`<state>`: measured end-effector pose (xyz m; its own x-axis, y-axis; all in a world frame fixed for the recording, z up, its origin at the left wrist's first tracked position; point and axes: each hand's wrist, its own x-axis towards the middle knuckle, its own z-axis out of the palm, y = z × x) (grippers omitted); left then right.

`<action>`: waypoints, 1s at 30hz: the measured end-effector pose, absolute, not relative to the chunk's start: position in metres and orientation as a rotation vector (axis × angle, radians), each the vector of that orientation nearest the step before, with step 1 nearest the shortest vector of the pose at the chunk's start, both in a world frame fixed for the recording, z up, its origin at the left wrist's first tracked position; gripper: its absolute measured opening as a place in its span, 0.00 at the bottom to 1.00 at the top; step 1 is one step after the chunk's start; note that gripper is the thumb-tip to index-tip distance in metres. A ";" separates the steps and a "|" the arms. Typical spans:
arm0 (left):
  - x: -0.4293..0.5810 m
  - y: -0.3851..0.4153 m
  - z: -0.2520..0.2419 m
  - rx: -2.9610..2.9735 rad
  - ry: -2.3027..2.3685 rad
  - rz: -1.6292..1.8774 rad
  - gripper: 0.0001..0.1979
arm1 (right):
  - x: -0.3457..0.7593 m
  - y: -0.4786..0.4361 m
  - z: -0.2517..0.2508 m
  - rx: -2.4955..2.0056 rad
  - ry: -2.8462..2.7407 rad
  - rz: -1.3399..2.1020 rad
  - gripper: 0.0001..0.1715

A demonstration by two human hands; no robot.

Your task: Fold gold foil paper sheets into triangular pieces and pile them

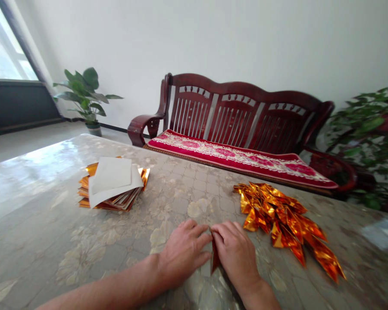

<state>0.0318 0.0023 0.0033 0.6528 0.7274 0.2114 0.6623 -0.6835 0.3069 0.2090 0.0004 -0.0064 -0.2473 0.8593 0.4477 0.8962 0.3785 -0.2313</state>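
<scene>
Between both hands [186,246] is folded paper [215,257].

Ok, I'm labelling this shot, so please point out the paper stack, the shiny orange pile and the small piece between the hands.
Paper stack [112,174]: head view, on its pale top.
Shiny orange pile [286,215]: head view, near its middle.
Small piece [215,258]: head view, on its reddish side.

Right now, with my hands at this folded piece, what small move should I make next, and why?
Probably press the folded piece firmly along its length. It shows as a narrow, pointed sliver between your left hand and right hand, fingertips close about it, so a pinch looks within easy reach and might sharpen its creases.
</scene>
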 end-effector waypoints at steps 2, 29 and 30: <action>0.029 0.009 0.007 2.627 1.116 0.468 0.08 | 0.208 0.000 -0.006 -1.495 -2.146 -0.125 0.09; 0.014 0.030 0.027 2.903 1.079 0.045 0.16 | 0.210 0.006 -0.014 -1.473 -2.146 -0.187 0.09; 0.014 0.030 0.027 2.911 1.072 0.043 0.15 | 0.210 0.005 -0.014 -1.468 -2.147 -0.190 0.09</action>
